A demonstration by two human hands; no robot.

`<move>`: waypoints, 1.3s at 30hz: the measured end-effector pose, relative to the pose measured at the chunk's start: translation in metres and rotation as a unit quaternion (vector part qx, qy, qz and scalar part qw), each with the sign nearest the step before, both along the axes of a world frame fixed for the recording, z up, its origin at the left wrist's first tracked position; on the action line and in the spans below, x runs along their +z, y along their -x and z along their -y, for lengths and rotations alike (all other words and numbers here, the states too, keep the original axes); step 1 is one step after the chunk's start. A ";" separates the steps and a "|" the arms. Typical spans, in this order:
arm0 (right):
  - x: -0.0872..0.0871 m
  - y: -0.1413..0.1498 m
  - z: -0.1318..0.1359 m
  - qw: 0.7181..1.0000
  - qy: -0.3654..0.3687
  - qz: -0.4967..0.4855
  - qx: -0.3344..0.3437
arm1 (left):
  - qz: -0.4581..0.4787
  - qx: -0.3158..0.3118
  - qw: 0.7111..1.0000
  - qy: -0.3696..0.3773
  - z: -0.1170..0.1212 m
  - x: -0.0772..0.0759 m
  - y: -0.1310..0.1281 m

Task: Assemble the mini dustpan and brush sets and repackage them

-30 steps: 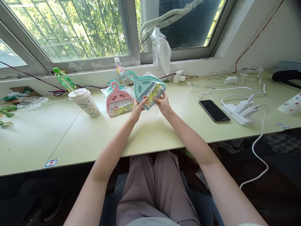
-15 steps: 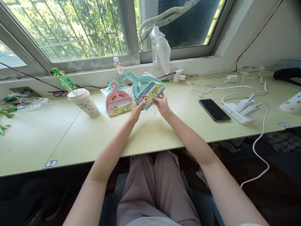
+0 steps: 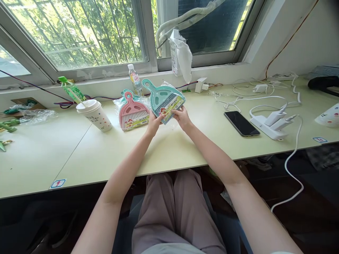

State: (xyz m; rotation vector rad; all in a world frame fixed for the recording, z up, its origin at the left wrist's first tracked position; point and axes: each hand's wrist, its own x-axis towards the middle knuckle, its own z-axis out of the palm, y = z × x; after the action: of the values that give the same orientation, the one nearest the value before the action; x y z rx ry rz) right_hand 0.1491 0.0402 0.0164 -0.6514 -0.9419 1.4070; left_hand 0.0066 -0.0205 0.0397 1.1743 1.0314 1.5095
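Note:
A teal mini dustpan-and-brush set (image 3: 162,98) in a clear plastic bag is held up over the desk, handle pointing up and left. My left hand (image 3: 153,124) pinches its lower left edge, and my right hand (image 3: 182,118) pinches the lower right edge by the yellow label. Just to the left a pink dustpan set (image 3: 132,113) in its own bag lies on the pale green desk (image 3: 169,148), with another teal one partly hidden under it.
A lidded paper cup (image 3: 94,115) stands left of the pink set. A water bottle (image 3: 134,79) and a green bottle (image 3: 71,89) stand by the window sill. A black phone (image 3: 241,124), a white power strip (image 3: 270,125) with chargers and loose cables lie to the right.
The teal set has tilted and shifted slightly between my hands; both hands stay gripped on its lower edge.

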 end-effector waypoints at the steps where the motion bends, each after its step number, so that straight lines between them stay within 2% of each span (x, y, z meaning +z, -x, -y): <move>1: -0.001 0.000 -0.002 1.000 0.008 0.002 0.003 | -0.001 -0.001 1.000 0.002 0.000 0.000 0.000; 5: 0.003 -0.005 -0.006 0.998 0.042 0.037 0.018 | 0.023 -0.003 1.000 0.014 -0.002 0.000 0.005; 9: 0.016 -0.019 -0.005 0.990 0.077 0.116 0.023 | 0.094 0.009 0.995 0.036 -0.012 -0.001 0.016; 11: 0.021 -0.027 -0.004 0.986 0.058 0.156 -0.007 | 0.139 0.020 0.989 0.053 -0.018 -0.001 0.023; 13: 0.023 -0.036 -0.004 0.975 0.018 0.206 -0.085 | 0.176 0.033 0.981 0.076 -0.023 0.000 0.030; 15: 0.022 -0.042 -0.005 0.941 -0.040 0.284 -0.179 | 0.199 0.042 0.974 0.101 -0.024 0.001 0.038; 17: 0.019 -0.046 -0.007 0.889 -0.116 0.374 -0.238 | 0.207 0.031 0.970 0.126 -0.023 0.004 0.044; 19: 0.015 -0.048 -0.009 0.847 -0.187 0.434 -0.243 | 0.209 0.008 0.967 0.145 -0.020 0.006 0.048; 20: 0.013 -0.047 -0.010 0.839 -0.211 0.444 -0.233 | 0.208 -0.003 0.967 0.150 -0.018 0.008 0.049; 24: 0.007 -0.044 -0.015 0.858 -0.254 0.402 -0.193 | 0.183 -0.017 0.971 0.154 -0.013 0.010 0.047; 29: 0.004 -0.047 -0.021 0.883 -0.241 0.343 -0.213 | 0.130 -0.074 0.974 0.170 -0.012 0.009 0.045; 36: 0.014 -0.045 -0.009 0.879 -0.302 0.284 -0.236 | 0.094 -0.103 0.975 0.173 -0.011 0.010 0.047; 39: 0.014 -0.043 -0.006 0.879 -0.294 0.290 -0.238 | 0.075 -0.110 0.977 0.167 -0.012 0.008 0.048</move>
State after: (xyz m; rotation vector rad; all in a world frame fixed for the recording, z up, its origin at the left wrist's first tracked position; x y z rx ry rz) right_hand 0.1920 0.0467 0.0302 -0.7771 -1.4777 0.4274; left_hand -0.0412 -0.0081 0.0472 0.8905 0.9729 1.1788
